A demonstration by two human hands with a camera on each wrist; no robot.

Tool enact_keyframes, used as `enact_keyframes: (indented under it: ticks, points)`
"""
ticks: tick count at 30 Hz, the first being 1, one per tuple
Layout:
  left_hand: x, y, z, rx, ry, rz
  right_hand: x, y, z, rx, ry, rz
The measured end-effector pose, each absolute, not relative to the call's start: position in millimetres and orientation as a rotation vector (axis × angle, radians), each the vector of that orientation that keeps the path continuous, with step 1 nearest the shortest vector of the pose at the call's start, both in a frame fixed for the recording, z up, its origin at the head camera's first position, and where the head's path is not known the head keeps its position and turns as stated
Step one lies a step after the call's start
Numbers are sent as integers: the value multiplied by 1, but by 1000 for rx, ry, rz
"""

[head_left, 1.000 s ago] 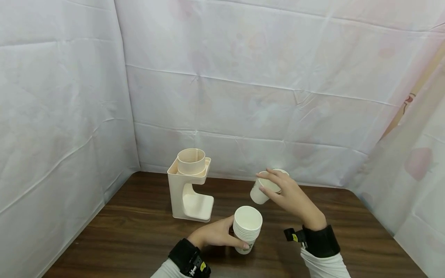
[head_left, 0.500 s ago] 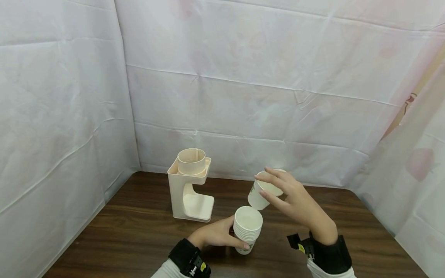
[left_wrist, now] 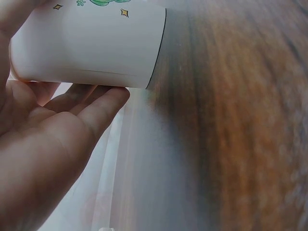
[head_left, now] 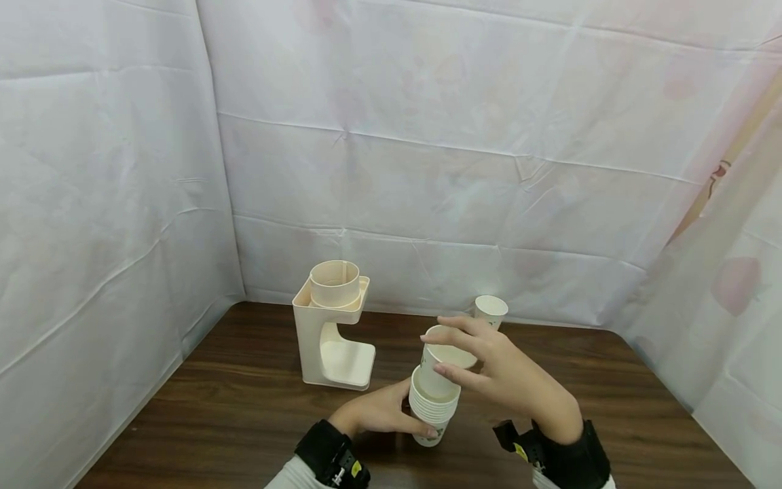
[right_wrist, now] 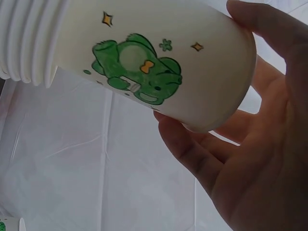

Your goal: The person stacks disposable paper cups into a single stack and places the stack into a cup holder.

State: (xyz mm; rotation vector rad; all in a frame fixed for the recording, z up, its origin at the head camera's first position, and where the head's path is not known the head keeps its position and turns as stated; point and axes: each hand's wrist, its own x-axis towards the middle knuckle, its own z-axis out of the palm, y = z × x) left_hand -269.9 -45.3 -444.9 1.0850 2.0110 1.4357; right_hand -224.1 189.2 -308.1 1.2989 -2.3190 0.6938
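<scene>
My left hand (head_left: pixel 383 410) grips a stack of nested white paper cups (head_left: pixel 432 409) low on its side, and the stack stands upright on the table. In the left wrist view the fingers curl round the lowest cup (left_wrist: pixel 96 48), whose base meets the wood. With my right hand (head_left: pixel 497 360) I hold a single paper cup (head_left: pixel 432 367) near its rim, its bottom part inside the mouth of the stack. A green cartoon animal is printed on this cup (right_wrist: pixel 144 67) in the right wrist view. The stack's rims (right_wrist: pixel 29 38) surround its lower end.
A cream stand (head_left: pixel 311 339) with a round holder (head_left: pixel 336 285) on top is left of the stack. Another paper cup (head_left: pixel 491 310) stands behind my right hand, near the white curtain (head_left: pixel 391 190). All rest on a dark wooden table (head_left: pixel 244 407).
My right hand has brought its cup left and down from beside the stack into the stack's mouth. The cup behind it shows more now. My left hand keeps its place.
</scene>
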Motion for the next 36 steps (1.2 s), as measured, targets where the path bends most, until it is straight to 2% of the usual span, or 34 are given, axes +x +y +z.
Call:
enact_keyframes:
  ticks: [20, 36]
  points:
    - [-267, -45, -444, 1007, 2024, 1426, -223, 179, -323, 1310, -2690, 662]
    - [-268, -47, -446, 1026, 2013, 1415, -232, 175, -332, 1374, -2747, 671]
